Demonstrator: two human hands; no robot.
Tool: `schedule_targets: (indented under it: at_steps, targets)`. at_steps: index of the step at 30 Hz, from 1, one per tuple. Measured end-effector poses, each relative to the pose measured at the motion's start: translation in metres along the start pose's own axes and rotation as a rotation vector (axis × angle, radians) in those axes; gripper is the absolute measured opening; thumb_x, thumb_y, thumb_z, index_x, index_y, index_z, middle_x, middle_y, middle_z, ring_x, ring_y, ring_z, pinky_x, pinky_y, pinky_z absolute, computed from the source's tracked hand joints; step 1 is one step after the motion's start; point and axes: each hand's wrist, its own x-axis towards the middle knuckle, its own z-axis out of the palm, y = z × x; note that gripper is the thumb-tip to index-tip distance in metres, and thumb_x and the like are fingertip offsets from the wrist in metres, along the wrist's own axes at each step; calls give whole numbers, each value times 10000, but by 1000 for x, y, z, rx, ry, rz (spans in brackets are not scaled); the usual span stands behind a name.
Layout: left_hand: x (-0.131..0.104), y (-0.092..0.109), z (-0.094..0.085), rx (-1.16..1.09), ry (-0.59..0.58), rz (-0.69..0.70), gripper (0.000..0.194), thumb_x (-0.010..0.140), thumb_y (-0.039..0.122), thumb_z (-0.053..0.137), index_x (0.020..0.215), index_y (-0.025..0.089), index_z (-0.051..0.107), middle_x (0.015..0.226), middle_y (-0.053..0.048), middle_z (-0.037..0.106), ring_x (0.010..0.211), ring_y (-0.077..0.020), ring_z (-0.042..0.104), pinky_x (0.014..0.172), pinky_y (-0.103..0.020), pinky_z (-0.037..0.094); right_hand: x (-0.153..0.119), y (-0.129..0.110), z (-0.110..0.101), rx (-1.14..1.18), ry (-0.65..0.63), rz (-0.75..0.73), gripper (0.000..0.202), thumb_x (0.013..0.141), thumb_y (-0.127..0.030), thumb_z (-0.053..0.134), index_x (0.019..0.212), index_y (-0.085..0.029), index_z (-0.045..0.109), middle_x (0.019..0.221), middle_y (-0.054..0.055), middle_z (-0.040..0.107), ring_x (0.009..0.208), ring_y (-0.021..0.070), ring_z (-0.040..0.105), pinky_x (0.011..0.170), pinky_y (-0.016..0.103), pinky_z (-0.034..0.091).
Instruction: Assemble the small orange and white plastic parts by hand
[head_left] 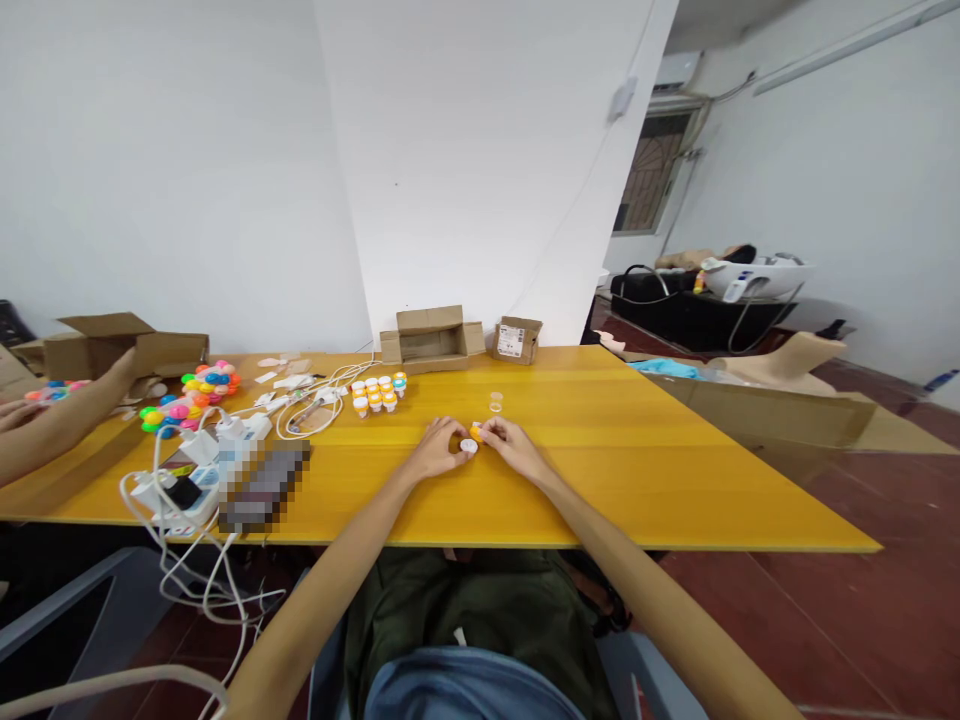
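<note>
Low over the table's middle, my left hand (439, 449) curls its thumb and forefinger round a small white round piece (468, 446). Right beside it, my right hand (514, 448) pinches a small orange piece (475, 431); whether the two pieces are joined cannot be made out. Just beyond my hands sits a small clear plastic cup or ring (496, 402). To the left, several small white containers with orange tops (375, 395) stand grouped, and one top (400, 380) looks teal.
An open cardboard box (433, 345) and a smaller box (517, 340) stand at the wall. Leftward lie white cables (300, 420), a power strip (244, 450), a blurred-out dark object (266, 487) and colourful ball clusters (172, 412). Another person's arm (75, 415) reaches in at far left.
</note>
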Motion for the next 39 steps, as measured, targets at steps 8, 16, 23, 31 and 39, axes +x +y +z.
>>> schedule_targets:
  at_steps: [8,16,23,31,39]
  targets:
    - [1,1,-1,-16,-7,-5,144,758,277,679,888,230,635,965,-36,624,983,-233,552,936,-390,431,-1,-3,0,30,-23,15,367,734,-570,649,676,-227,532,708,-6,630,732,180,579,752,337,476]
    - [1,1,-1,-14,-10,5,142,758,268,682,884,222,634,962,-36,623,979,-229,554,922,-379,433,1,-1,1,61,-27,27,369,718,-565,664,681,-225,527,715,-1,626,749,186,592,772,350,480]
    - [1,2,-1,-9,-21,-2,137,751,256,689,877,231,641,965,-32,625,989,-231,551,930,-381,430,0,1,-1,22,32,36,342,715,-547,661,697,-225,548,694,-7,608,750,187,590,778,349,479]
    - [0,1,-2,-20,-24,0,158,752,285,695,896,238,649,970,-31,625,987,-233,545,945,-394,420,-1,-3,0,16,10,19,331,723,-537,650,669,-232,535,691,-6,622,717,182,579,742,337,477]
    - [0,0,-2,-21,-16,-2,165,735,265,706,887,233,650,972,-31,627,985,-233,549,936,-390,425,-1,-4,1,30,20,29,322,706,-526,662,668,-230,542,686,-7,623,713,183,579,740,342,479]
